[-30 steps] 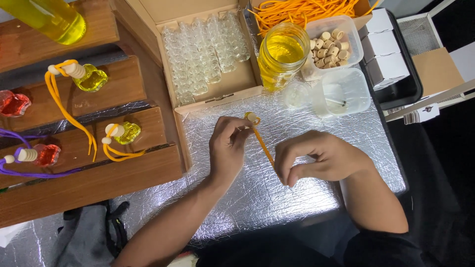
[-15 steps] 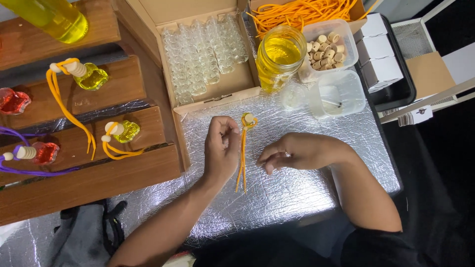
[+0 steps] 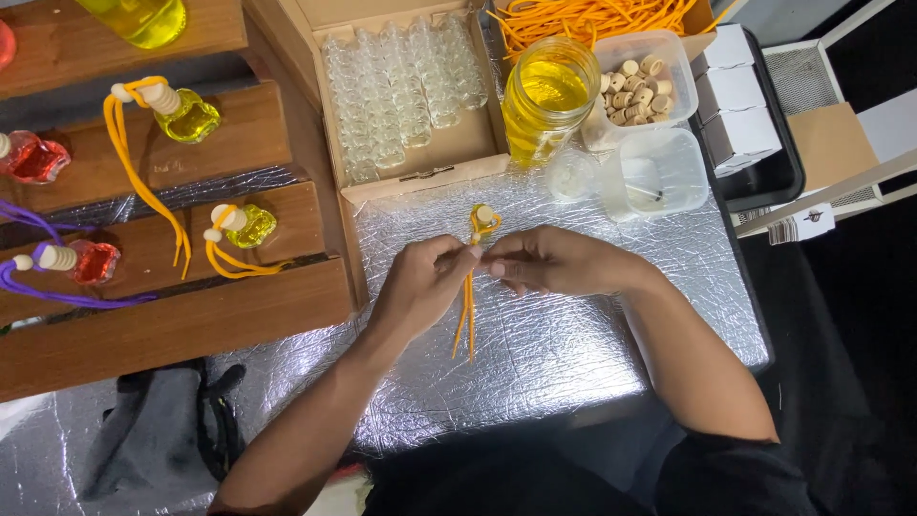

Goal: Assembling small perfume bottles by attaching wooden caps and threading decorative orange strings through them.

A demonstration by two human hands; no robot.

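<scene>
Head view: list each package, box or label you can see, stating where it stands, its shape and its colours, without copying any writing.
Cardboard box: top centre, open, brown, filled with rows of small clear bottles.
White boxes: upper right, small, stacked on a black tray.
Clear plastic tub: right of the yellow jar, rectangular, holding small wooden caps.
Barcode label: right of the foil mat, small, white.

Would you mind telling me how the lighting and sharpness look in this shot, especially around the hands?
Head view: even overhead light; the crinkled silver foil table cover scatters small glints without washing out. The left hand and right hand are fairly sharp, pinching the orange looped cord. The glass jar of yellow liquid glows brightly. The bottom right corner falls into dark shadow.
</scene>
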